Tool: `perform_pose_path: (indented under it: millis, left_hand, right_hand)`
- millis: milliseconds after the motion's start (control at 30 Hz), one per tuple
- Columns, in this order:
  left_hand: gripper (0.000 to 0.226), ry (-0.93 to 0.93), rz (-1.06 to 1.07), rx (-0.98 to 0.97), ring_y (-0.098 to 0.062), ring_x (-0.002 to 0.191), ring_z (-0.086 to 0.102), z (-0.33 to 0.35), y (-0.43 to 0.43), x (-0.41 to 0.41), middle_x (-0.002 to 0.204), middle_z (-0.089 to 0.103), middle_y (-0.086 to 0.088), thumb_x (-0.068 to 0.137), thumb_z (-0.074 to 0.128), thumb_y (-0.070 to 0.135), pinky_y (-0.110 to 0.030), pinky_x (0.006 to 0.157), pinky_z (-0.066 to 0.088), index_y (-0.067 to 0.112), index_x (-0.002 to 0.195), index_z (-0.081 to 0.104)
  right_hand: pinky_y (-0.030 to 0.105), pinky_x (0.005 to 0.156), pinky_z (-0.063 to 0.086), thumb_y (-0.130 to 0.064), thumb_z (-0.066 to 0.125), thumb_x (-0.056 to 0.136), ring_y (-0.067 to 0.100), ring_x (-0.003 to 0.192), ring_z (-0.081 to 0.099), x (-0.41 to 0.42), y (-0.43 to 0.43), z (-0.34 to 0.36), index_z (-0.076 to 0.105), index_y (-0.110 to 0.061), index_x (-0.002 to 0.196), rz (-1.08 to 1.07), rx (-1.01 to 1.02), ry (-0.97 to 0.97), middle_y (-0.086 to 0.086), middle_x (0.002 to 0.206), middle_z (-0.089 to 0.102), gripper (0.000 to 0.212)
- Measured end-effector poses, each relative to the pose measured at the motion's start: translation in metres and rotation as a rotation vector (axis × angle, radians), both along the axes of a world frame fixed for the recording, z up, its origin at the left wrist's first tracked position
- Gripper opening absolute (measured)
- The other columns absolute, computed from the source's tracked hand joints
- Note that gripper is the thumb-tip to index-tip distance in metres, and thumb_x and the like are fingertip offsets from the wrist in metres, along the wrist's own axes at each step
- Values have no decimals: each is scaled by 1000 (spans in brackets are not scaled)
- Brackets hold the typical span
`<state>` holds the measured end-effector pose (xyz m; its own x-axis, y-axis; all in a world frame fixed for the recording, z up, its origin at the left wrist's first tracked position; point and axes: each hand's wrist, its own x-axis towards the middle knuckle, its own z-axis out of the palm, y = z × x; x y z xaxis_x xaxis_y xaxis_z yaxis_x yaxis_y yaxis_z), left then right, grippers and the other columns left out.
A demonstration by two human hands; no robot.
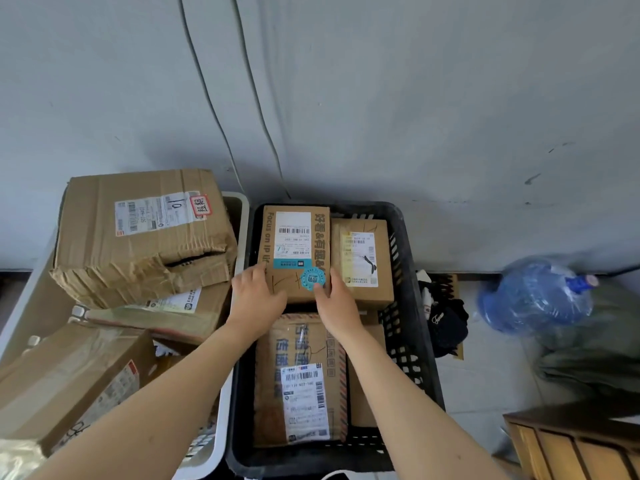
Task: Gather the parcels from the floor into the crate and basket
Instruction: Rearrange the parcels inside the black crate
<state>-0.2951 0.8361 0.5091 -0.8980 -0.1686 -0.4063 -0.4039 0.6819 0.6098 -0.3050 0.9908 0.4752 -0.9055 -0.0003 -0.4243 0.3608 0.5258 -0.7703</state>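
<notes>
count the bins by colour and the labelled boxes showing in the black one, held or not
black crate: 1
white basket: 1
held box: 1
loose labelled boxes: 2
total: 5

Your pale floor [485, 386]: black crate [412, 341] just beside white basket [244, 230], blue water jug [533, 296] well right.

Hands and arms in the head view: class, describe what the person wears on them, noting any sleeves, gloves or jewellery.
The left hand and right hand wear no gloves. No ring, watch or bracelet is visible on the sides shown. Both arms are bare right down to the frame's bottom edge, with no sleeve in sight.
</notes>
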Motion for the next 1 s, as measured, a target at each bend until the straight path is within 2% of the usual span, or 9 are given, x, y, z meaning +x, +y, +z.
perform_pose_path:
  millis: [200, 333, 433, 533, 633, 733, 833, 933, 1000]
  left_hand:
    - [69, -18, 119, 124, -19, 133, 18, 5, 9, 12, 139, 22, -4, 89, 56, 24, -24, 107, 22, 15, 151, 27]
    - [75, -57, 305, 267, -25, 135, 19, 3, 4, 0, 138, 23, -8, 87, 57, 32, -35, 110, 25, 20, 153, 23]
    - [74, -69, 377, 372, -27, 134, 27, 8, 1, -17, 126, 30, -6, 74, 49, 43, -31, 106, 29, 17, 142, 42]
    - [48, 59, 317, 404, -22, 122, 42, 12, 5, -26, 122, 41, -2, 85, 50, 36, -34, 103, 40, 18, 129, 52]
    - [40, 262, 231, 413, -14, 116, 37, 25, 23, -23, 116, 43, 0, 90, 39, 39, -36, 106, 34, 24, 122, 56]
    - [39, 455, -85, 432, -16, 112, 41, 49, 53, -14, 111, 44, 3, 96, 36, 35, -31, 103, 33, 27, 123, 63]
    - [30, 688, -385, 166, -23, 117, 42, 46, 74, -6, 122, 47, -2, 93, 52, 33, -46, 106, 33, 32, 121, 62]
    - [88, 453, -269, 5, -25, 143, 12, 38, 72, -4, 153, 16, -4, 75, 64, 66, -52, 120, 8, 36, 149, 26]
    - [120, 285, -169, 65, -24, 147, 7, 35, 62, -4, 158, 7, -3, 62, 63, 80, -46, 121, 9, 35, 153, -2]
  right_hand:
    - [19, 94, 44, -28, 46, 103, 8, 124, 51, 10, -12, 0, 40, -17, 144, -80, 92, 56, -9, 133, 52, 43]
    - [25, 106, 35, -31, 45, 103, 16, 135, 43, 6, -10, 2, 42, -13, 146, -114, 131, 72, -2, 142, 50, 47]
    - [35, 108, 44, -35, 46, 102, 17, 133, 48, -1, -9, 2, 44, -15, 146, -184, 110, 70, -1, 142, 52, 48]
    - [36, 98, 53, -34, 48, 101, 12, 118, 58, -3, -3, 8, 54, -17, 135, -330, 12, 125, -5, 125, 62, 38]
    - [32, 84, 56, -28, 45, 104, 12, 102, 65, 2, 7, 20, 61, -13, 116, -565, -246, 139, -3, 107, 67, 25]
    - [36, 80, 54, -28, 44, 104, 25, 102, 66, 4, 27, 24, 62, -9, 117, -847, -536, 108, 11, 111, 68, 29]
    - [36, 77, 52, -46, 40, 102, 21, 100, 64, 9, 48, 21, 62, -18, 122, -928, -675, -43, 7, 112, 67, 40]
    - [33, 75, 53, -63, 35, 97, 20, 112, 61, 16, 60, 16, 55, -23, 134, -856, -680, -119, 3, 122, 65, 58]
    - [29, 72, 54, -69, 35, 93, 20, 116, 60, 17, 58, 15, 53, -27, 137, -762, -632, -137, 1, 126, 64, 63]
